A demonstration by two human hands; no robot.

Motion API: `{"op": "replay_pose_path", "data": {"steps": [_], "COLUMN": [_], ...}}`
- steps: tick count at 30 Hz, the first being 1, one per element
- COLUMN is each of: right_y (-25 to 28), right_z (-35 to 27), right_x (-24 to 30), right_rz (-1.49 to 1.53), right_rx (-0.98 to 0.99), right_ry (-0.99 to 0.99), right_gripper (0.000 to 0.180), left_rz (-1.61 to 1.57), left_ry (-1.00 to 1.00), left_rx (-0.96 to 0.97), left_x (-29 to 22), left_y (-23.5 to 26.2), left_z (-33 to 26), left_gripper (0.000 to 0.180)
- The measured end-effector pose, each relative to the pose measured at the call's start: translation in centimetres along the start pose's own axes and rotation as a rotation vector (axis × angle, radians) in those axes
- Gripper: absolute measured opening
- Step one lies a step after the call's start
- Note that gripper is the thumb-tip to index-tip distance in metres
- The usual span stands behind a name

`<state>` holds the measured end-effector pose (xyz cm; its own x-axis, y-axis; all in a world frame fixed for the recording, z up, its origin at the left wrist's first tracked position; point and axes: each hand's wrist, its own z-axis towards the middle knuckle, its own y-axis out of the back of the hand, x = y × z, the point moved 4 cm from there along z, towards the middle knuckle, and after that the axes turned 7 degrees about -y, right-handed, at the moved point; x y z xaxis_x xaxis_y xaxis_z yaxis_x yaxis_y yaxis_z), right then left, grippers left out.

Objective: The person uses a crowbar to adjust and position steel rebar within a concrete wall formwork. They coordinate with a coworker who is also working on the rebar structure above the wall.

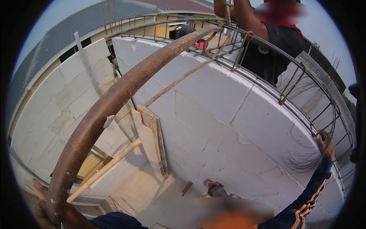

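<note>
My left hand (pixel 40 208) wraps round the lower end of a thick brown pole (pixel 101 110) at the lower left. The pole slants up across the view to the rebar cage on the far wall. My right hand (pixel 325 145) is closed at the right end of the wall top, by the cage's steel bars. A bundle of thin tie wires (pixel 301 162) passes through it, its loose ends fanning out below against the wall. More of that wire loops up over the cage (pixel 282 97). Bent rods hook round the pole's far end.
A light block wall (pixel 206 122) curves across the view. Beyond it a co-worker in a black sleeveless top (pixel 282 49) reaches up to an upright bar (pixel 227 13). Boards (pixel 152 137) lean at its foot, a pale pole (pixel 105 170) slants beside them. Roofs rise behind.
</note>
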<state>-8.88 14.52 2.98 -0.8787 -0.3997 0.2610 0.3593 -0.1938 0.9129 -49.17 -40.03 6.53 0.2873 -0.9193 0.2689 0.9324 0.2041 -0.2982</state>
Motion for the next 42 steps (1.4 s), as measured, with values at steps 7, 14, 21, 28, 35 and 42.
{"op": "replay_pose_path", "data": {"steps": [7,14,21,28,35,42], "right_y": [0.2,0.0,0.0,0.3,0.4,0.1], "right_z": [-0.2,0.4,-0.5,-1.4,-1.7,-1.7], "right_x": [0.6,0.3,2.4,4.2,4.5,4.2], "right_rz": [-0.046,-0.156,-0.075,0.081,-0.092,-0.095], "right_rx": [-0.097,-0.142,-0.040,0.004,-0.131,-0.079], "right_ry": [0.022,0.132,0.126,0.099,0.122,0.093], "right_gripper": [0.090,0.088,0.085,0.064,0.063,0.065], "left_rz": [-0.058,-0.047,-0.372,-0.358,-0.507,-0.447], "left_ry": [0.019,0.114,0.166,-0.098,-0.207,-0.299], "left_rx": [-0.020,-0.030,0.284,0.505,0.664,0.596], "left_x": [-2.5,-3.9,-2.8,0.7,4.7,6.3], "left_y": [2.1,3.9,4.6,4.1,-1.7,-1.4], "left_z": [-4.7,-8.6,-9.5,-1.8,6.4,11.7], "left_gripper": [0.047,0.050,0.031,0.031,0.037,0.037]}}
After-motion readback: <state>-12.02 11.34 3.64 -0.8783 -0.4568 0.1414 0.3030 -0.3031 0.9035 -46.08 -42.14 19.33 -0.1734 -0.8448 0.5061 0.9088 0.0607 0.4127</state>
